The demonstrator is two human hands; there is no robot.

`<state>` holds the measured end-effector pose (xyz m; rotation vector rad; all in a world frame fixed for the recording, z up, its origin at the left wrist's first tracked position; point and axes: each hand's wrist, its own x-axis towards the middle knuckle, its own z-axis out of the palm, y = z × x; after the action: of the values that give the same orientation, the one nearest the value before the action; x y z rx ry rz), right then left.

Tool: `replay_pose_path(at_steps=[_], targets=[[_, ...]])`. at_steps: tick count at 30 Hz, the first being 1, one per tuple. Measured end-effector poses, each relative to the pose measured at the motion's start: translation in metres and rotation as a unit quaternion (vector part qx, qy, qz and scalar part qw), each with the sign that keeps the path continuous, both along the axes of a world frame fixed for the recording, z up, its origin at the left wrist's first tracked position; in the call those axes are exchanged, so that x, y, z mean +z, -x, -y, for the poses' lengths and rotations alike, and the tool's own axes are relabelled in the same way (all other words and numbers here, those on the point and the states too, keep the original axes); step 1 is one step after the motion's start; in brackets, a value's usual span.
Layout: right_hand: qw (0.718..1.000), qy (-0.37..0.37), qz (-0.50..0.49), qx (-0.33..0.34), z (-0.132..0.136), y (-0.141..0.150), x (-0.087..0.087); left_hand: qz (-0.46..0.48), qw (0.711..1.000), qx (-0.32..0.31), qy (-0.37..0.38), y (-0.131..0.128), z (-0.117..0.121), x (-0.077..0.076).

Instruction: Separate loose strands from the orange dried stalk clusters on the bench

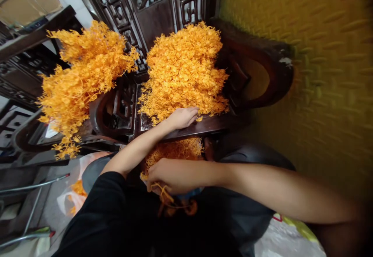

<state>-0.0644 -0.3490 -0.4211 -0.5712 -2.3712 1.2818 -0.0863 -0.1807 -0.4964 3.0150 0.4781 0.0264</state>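
Strands [163, 193], thin and orange, trail from the right hand [169, 175], which is curled closed around them near the centre of the frame, as the head view shows it to me. Just above, the left hand [184, 118] reaches over the edge of a dark wooden seat [208, 125], its fingers bent against the lower edge of a thick orange pile [185, 70]; I cannot tell whether they pinch anything. That frilly heap sits in the upper middle of the frame, leaning toward a carved chair back [151, 18]. More orange material [177, 149] shows below the seat, between the two forearms. Over at upper left, a second orange bunch [84, 68] spreads across another dark armrest and trails downward. A whitish plastic bag [65, 202] with orange bits lies at lower left, and a yellow ridged surface [326, 66] fills the right side.
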Motion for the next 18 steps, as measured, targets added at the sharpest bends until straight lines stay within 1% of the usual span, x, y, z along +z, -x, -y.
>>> replay_pose_path(at_steps=[1,2,3,4,5,6,7,8,9,10,12,14,16,18], targets=[[1.000,-0.022,0.003,-0.015,0.000,-0.005,0.005,-0.001,1.000,0.009,-0.005,0.011,0.002,0.014],[0.997,-0.051,0.016,-0.049,0.000,-0.011,0.010,0.001,1.000,0.018,-0.014,0.023,0.004,0.028],[0.990,-0.084,0.039,-0.103,0.000,-0.017,0.015,0.004,0.999,0.025,-0.024,0.038,0.009,0.042],[0.975,-0.118,0.074,-0.174,0.001,-0.022,0.020,0.009,0.999,0.031,-0.032,0.054,0.014,0.056],[0.950,-0.150,0.116,-0.249,0.003,-0.028,0.024,0.011,0.999,0.031,-0.034,0.070,0.020,0.067],[0.917,-0.182,0.160,-0.316,0.004,-0.033,0.027,0.012,0.999,0.028,-0.031,0.085,0.027,0.077],[0.884,-0.210,0.199,-0.366,0.004,-0.037,0.029,0.012,0.999,0.026,-0.027,0.099,0.033,0.083],[0.856,-0.231,0.232,-0.399,0.003,-0.040,0.030,0.013,0.999,0.026,-0.025,0.111,0.036,0.086],[0.836,-0.243,0.260,-0.417,0.000,-0.042,0.029,0.014,0.999,0.030,-0.025,0.121,0.037,0.086],[0.825,-0.246,0.284,-0.423,-0.005,-0.043,0.028,0.017,0.999,0.043,-0.028,0.128,0.034,0.083],[0.815,-0.236,0.319,-0.422,-0.021,-0.043,0.022,0.021,0.995,0.090,-0.037,0.137,0.017,0.071],[0.820,-0.211,0.323,-0.423,-0.044,-0.042,0.014,0.029,0.989,0.139,-0.033,0.143,-0.011,0.057],[0.833,-0.176,0.303,-0.428,-0.068,-0.041,0.008,0.054,0.983,0.176,-0.019,0.148,-0.041,0.044],[0.839,-0.146,0.294,-0.434,-0.089,-0.041,0.004,0.088,0.974,0.211,0.005,0.153,-0.065,0.036]])
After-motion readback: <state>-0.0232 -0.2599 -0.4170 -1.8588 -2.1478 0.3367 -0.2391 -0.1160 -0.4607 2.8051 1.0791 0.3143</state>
